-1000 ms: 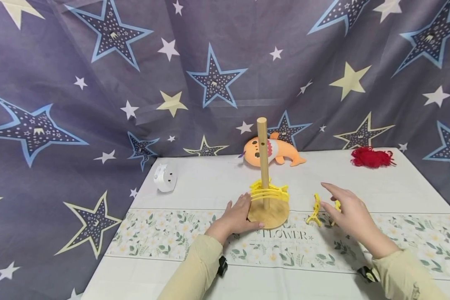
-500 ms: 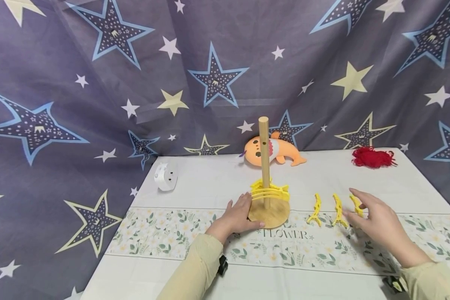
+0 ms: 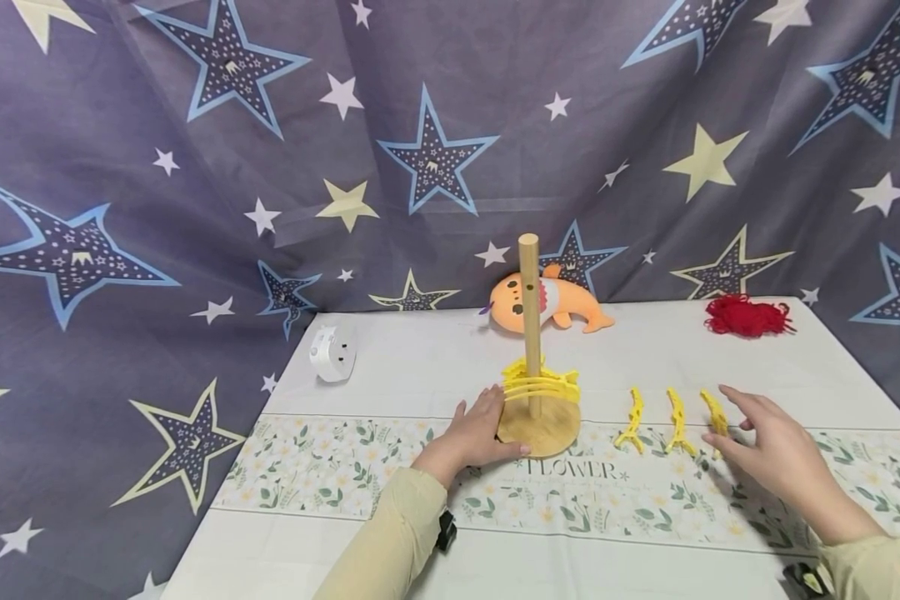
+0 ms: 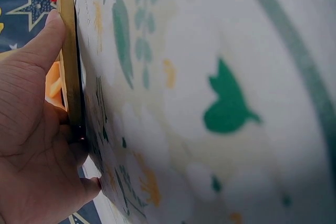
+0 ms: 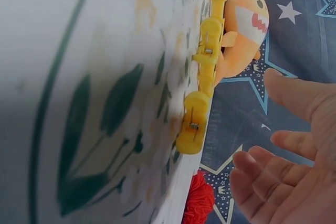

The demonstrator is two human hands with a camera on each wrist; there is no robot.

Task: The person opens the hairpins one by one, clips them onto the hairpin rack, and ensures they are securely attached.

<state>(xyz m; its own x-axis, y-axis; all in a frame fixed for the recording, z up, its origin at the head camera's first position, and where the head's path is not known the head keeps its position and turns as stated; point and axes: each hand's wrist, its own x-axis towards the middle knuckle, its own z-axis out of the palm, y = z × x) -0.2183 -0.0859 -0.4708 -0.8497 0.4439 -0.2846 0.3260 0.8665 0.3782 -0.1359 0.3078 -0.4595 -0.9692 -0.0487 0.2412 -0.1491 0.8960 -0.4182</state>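
Observation:
My left hand (image 3: 483,433) holds the left side of a round wooden base (image 3: 543,433), its thumb along the front rim. In the left wrist view, the thumb lies on the edge of the base and the other fingers bend behind it. An upright wooden post (image 3: 531,317) rises from the base, with a yellow plastic piece with curved bands (image 3: 543,387) low around it. Three yellow spring clips stand in a row to the right: left clip (image 3: 633,421), middle clip (image 3: 677,423) and right clip (image 3: 714,417). My right hand (image 3: 776,446) hovers beside the right clip, fingers spread, holding nothing.
An orange shark plush (image 3: 570,304) lies behind the post. A bundle of red yarn (image 3: 748,317) sits at the back right, and a white plug-like device (image 3: 332,354) at the back left. A star-patterned curtain (image 3: 450,125) hangs behind the table.
My right hand has moved rightward along the row of clips, from beside the middle one to the right one, uncovering the others. My left hand stays on the base.

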